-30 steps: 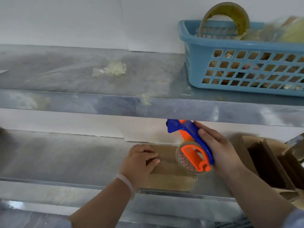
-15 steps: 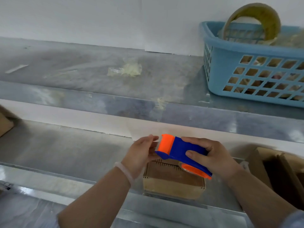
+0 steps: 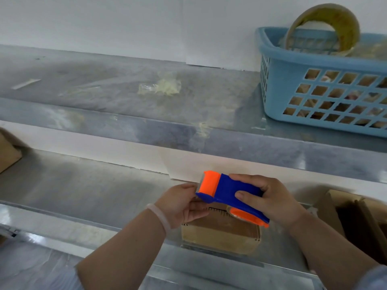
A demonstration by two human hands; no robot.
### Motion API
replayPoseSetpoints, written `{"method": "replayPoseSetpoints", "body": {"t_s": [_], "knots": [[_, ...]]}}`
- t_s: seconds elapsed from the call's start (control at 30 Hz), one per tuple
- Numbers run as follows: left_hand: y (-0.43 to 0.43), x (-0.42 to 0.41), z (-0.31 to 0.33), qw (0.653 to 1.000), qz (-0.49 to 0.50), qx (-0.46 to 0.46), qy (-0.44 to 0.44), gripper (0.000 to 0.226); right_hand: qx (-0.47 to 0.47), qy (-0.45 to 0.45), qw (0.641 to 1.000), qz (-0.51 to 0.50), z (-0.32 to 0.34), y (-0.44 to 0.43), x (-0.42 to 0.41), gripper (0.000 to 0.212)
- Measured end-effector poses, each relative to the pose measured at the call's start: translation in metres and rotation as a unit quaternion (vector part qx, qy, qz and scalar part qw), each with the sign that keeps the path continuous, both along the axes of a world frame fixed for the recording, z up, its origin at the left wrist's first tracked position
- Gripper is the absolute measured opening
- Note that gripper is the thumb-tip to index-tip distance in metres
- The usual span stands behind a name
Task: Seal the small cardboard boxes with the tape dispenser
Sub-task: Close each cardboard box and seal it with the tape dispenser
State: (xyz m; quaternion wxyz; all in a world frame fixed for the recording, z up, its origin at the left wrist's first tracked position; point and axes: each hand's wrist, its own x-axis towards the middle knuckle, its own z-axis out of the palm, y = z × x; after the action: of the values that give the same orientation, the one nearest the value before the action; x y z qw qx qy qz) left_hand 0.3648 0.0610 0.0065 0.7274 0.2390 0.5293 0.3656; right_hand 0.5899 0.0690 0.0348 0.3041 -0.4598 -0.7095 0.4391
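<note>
A small closed cardboard box (image 3: 222,233) lies on the lower metal shelf (image 3: 83,191) near its front edge. Above it my right hand (image 3: 270,199) grips the blue and orange tape dispenser (image 3: 226,193), held roughly level with its orange cutter end pointing left. My left hand (image 3: 182,201) is at that cutter end, fingers pinched at the serrated blade; whether it holds tape end I cannot tell. The dispenser and hands cover the box's far edge.
An open cardboard box (image 3: 356,218) stands at the right on the lower shelf, another box corner (image 3: 8,151) at far left. On the upper shelf (image 3: 125,101) sit a blue basket (image 3: 322,80) with a tape roll (image 3: 326,24) and a crumpled tape scrap (image 3: 161,87).
The dispenser was turned from upright to level above the box, and my left hand left the box top and came up to the cutter end.
</note>
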Motion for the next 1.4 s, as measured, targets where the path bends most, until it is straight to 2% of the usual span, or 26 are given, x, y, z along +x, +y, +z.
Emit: {"method": "replayPoseSetpoints", "body": {"t_s": [0.17, 0.3, 0.5, 0.73, 0.83, 0.93, 1.1, 1.3, 1.4], "knots": [[-0.008, 0.004, -0.005, 0.997, 0.055, 0.032, 0.047, 0.02, 0.002, -0.043, 0.999, 0.016, 0.004, 0.006, 0.001, 0.034], [-0.008, 0.011, -0.006, 0.993, 0.09, 0.024, 0.076, 0.02, -0.004, -0.062, 0.997, 0.034, 0.008, 0.006, 0.003, 0.037], [-0.007, 0.004, -0.008, 0.992, 0.121, 0.036, 0.027, 0.018, -0.008, -0.065, 0.998, -0.001, 0.012, 0.004, 0.025, 0.038], [-0.01, 0.006, -0.013, 0.978, 0.201, 0.045, -0.01, 0.018, -0.006, -0.143, 0.99, 0.017, 0.014, 0.004, 0.021, 0.038], [-0.012, -0.002, -0.016, 0.974, 0.21, 0.069, 0.042, 0.021, 0.02, -0.177, 0.984, 0.031, 0.014, 0.005, 0.009, 0.035], [-0.015, -0.014, -0.025, 0.962, 0.184, 0.097, 0.175, 0.027, 0.038, -0.218, 0.974, 0.052, 0.016, 0.007, -0.005, 0.033], [-0.019, -0.019, -0.046, 0.946, 0.135, 0.092, 0.281, 0.029, 0.038, -0.274, 0.959, 0.063, 0.016, 0.011, -0.017, 0.028], [-0.012, -0.018, -0.064, 0.939, 0.024, 0.091, 0.332, 0.034, 0.031, -0.292, 0.954, 0.056, 0.012, 0.015, -0.021, 0.027], [-0.008, -0.014, -0.065, 0.943, -0.01, 0.082, 0.322, 0.033, 0.032, -0.303, 0.951, 0.05, 0.009, 0.016, -0.021, 0.03]]}}
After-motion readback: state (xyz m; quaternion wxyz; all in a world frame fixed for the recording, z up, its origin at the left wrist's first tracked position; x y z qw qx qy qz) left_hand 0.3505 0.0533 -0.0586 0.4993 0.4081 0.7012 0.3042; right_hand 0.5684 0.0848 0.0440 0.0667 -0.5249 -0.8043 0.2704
